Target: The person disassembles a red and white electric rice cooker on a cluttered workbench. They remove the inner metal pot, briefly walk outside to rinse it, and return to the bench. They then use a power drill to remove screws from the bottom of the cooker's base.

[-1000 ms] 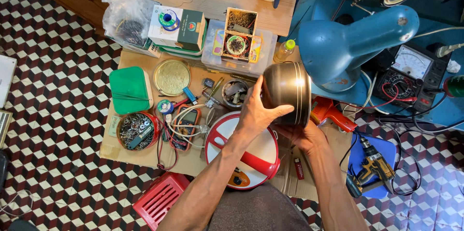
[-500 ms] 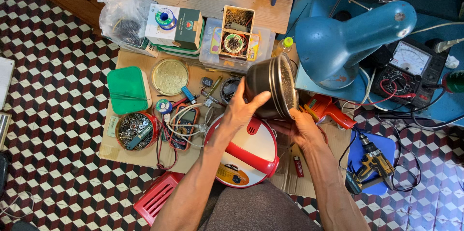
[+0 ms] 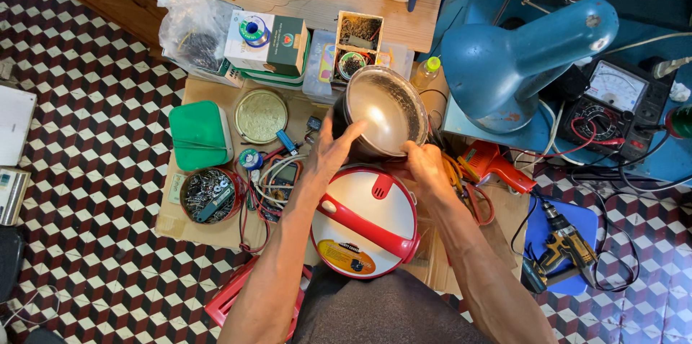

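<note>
While both hands hold it tilted above the middle of the low wooden board (image 3: pixel 216 225), the round metal pot (image 3: pixel 386 112) shows its shiny inside to the camera. The left hand (image 3: pixel 333 148) is wrapped around the pot's dark left wall, fingers closed onto the rim; the right hand (image 3: pixel 425 165) pinches the lower right rim. Just below the pot, near the board's front edge, lies a white cooker lid (image 3: pixel 364 221) with a red handle. Toward the board's left edge sit a green box (image 3: pixel 200 135), a round brass tin lid (image 3: pixel 261 115) and a bowl of screws (image 3: pixel 209 194). A blue lamp shade (image 3: pixel 519 63) stands at the right, beside a multimeter (image 3: pixel 613 103).
</note>
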